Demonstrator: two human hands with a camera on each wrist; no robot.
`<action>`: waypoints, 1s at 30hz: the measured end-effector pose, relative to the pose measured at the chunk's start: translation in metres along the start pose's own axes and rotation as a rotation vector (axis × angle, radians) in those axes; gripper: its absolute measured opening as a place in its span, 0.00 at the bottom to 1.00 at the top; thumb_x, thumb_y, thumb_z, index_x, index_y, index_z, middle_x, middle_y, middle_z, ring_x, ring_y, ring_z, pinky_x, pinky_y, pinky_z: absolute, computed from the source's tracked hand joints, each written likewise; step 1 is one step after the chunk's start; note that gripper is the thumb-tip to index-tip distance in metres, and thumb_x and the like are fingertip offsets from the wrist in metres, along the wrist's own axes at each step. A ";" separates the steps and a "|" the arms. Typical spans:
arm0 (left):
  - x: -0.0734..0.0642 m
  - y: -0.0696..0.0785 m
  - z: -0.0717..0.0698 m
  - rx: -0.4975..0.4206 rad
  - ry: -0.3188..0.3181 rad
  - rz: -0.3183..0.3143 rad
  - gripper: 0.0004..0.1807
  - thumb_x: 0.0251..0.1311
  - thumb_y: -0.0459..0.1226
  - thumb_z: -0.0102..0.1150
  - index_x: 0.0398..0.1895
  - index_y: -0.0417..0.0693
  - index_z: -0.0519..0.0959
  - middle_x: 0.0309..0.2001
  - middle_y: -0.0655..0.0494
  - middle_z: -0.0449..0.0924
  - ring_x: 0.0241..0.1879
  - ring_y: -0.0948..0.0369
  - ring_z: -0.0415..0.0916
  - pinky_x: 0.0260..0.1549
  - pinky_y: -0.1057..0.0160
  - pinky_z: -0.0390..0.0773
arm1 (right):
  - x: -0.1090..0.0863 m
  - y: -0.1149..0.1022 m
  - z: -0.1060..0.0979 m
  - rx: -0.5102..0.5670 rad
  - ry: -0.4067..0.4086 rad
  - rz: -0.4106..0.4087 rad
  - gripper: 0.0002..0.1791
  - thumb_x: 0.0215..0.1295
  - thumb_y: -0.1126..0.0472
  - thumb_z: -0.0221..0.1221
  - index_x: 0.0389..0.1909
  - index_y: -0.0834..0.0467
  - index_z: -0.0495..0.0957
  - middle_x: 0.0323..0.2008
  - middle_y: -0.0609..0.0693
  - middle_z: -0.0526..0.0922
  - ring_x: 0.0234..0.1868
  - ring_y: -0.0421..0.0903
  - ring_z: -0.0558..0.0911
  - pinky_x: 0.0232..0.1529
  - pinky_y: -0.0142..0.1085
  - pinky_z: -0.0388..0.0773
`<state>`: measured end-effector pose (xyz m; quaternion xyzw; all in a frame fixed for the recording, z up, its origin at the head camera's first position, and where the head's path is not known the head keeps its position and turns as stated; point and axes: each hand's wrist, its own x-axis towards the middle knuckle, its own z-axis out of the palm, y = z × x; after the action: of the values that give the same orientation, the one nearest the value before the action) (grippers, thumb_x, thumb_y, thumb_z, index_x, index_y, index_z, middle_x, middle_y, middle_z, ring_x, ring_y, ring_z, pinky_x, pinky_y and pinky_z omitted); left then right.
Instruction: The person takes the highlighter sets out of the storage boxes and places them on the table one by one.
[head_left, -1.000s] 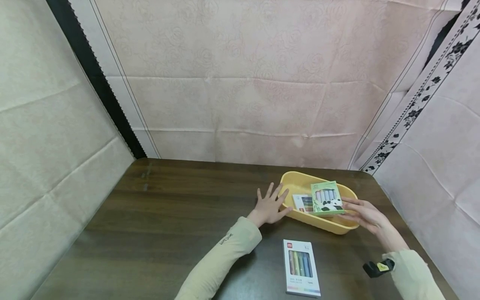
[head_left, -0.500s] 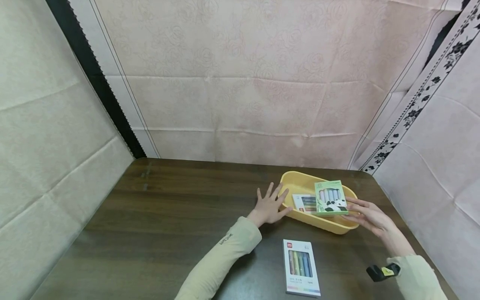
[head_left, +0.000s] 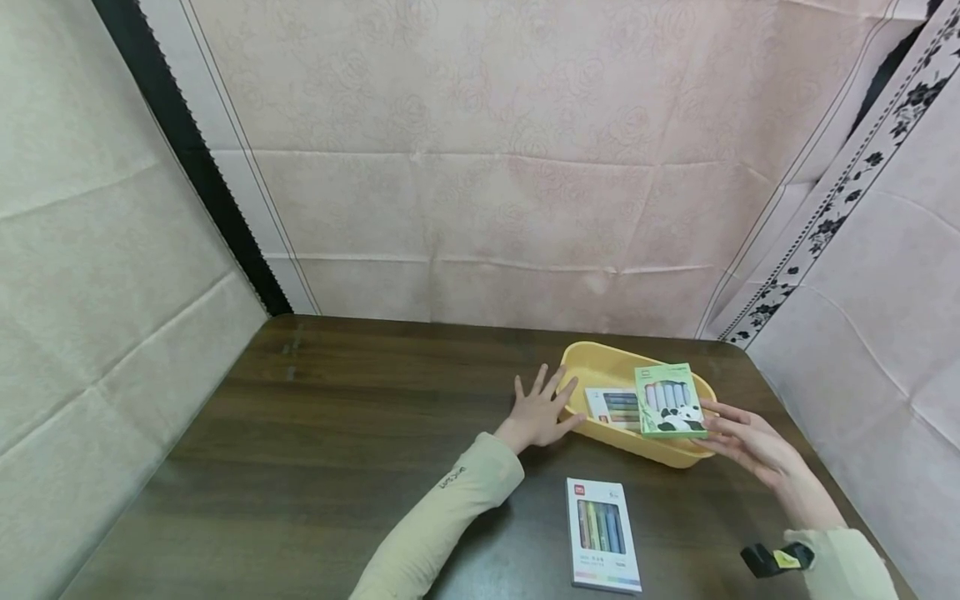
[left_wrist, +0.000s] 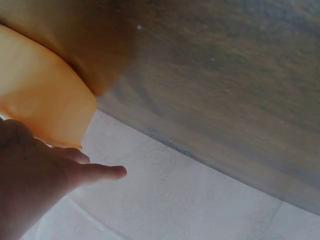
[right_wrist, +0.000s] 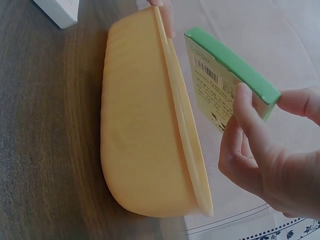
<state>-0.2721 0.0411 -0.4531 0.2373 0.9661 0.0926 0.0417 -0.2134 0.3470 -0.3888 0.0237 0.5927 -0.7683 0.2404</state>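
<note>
My right hand [head_left: 753,442] pinches a green box with a panda and a row of pastel sticks on its front [head_left: 670,400] by its edge. In the right wrist view the box's printed back [right_wrist: 212,80] faces the camera, and the box is held above the rim of the yellow basket [right_wrist: 145,115]. My left hand [head_left: 536,414] has its fingers spread and rests on the basket's left end. Inside the basket lies a white box with a window showing coloured sticks [head_left: 617,407], partly hidden behind the green one.
Another white box with coloured sticks in its window [head_left: 603,533] lies on the brown wooden table [head_left: 375,450], in front of the basket. Pale patterned cloth [head_left: 480,208] hangs behind the table and at both sides. A black strap [head_left: 776,559] circles the right wrist.
The right hand has carried the green box rightward and slightly toward the near side, uncovering more of the white box in the basket. My left hand stays in place.
</note>
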 end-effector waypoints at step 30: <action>0.002 0.000 -0.001 -0.016 0.013 0.020 0.35 0.63 0.61 0.30 0.71 0.61 0.43 0.73 0.57 0.33 0.72 0.51 0.30 0.61 0.34 0.41 | -0.021 0.026 -0.011 -0.007 -0.301 -0.112 0.24 0.66 0.74 0.38 0.49 0.45 0.72 0.46 0.44 0.78 0.48 0.42 0.79 0.49 0.37 0.75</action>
<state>-0.2741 0.0416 -0.4521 0.2457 0.9632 0.1024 0.0367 -0.1877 0.3598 -0.4088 -0.1255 0.5531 -0.7734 0.2832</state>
